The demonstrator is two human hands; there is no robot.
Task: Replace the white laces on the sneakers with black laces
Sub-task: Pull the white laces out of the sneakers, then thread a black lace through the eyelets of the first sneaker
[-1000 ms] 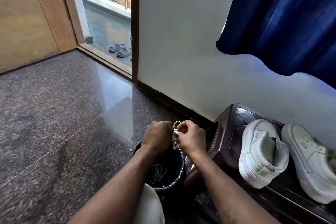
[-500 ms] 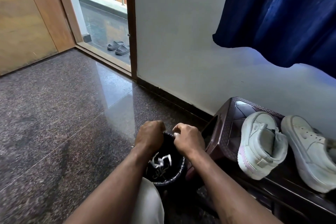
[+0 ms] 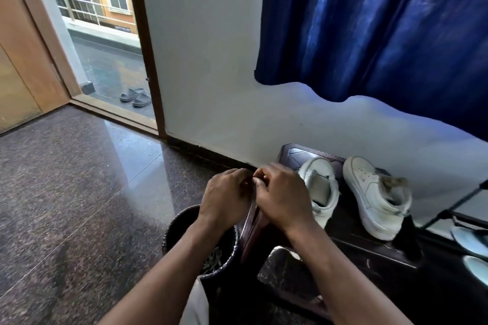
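My left hand (image 3: 224, 198) and my right hand (image 3: 284, 198) are raised together above the black bin (image 3: 179, 229), fingers curled and fingertips touching. No lace shows between them. White laces (image 3: 213, 258) lie in a heap inside the bin. Two white sneakers stand on a dark brown stool (image 3: 290, 152) to the right. The nearer sneaker (image 3: 320, 185) is partly behind my right hand, and the farther sneaker (image 3: 375, 198) has bare eyelets. No black laces are in view.
Polished granite floor (image 3: 79, 192) spreads to the left. The white wall (image 3: 211, 74) is right behind the stool, with a blue curtain (image 3: 383, 29) hanging above. A doorway with grey slippers (image 3: 136, 96) is at the back left. A black rack (image 3: 454, 208) stands at the right edge.
A second ago both hands held a bundled white lace above the bin. They dropped it in, then rose and came together toward the stool. My view swung right.
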